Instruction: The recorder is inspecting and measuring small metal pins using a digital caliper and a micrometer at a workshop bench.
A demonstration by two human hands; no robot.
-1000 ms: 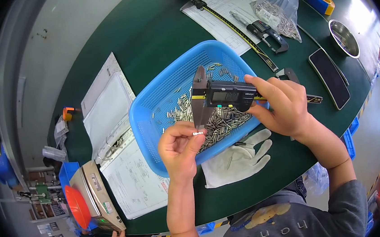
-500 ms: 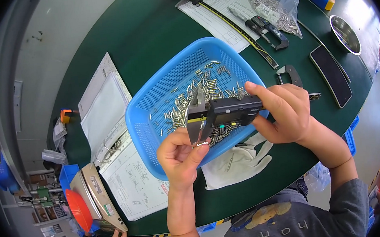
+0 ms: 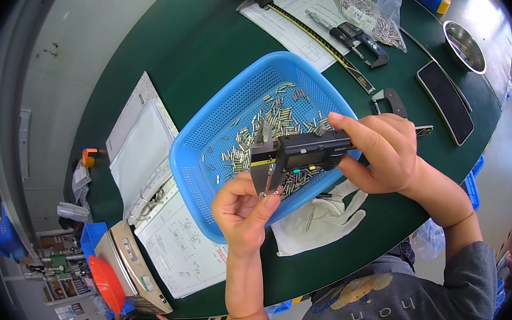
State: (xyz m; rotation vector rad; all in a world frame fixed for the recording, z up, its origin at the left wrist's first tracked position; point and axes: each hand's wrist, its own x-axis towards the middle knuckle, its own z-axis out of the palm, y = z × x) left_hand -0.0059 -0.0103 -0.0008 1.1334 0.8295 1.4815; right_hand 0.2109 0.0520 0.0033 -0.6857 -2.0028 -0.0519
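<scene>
Silver metal pin (image 3: 270, 193), left hand (image 3: 241, 216) pinching. Right hand (image 3: 383, 154) grasps black digital caliper (image 3: 314, 140), now more tilted, harder for me to read.

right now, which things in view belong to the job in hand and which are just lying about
In use, it seems:
left hand, pinching a small metal part
right hand, gripping the digital caliper
blue basket of metal pieces

Seemingly just lying about:
phone
white glove
micrometer
metal bowl
</scene>
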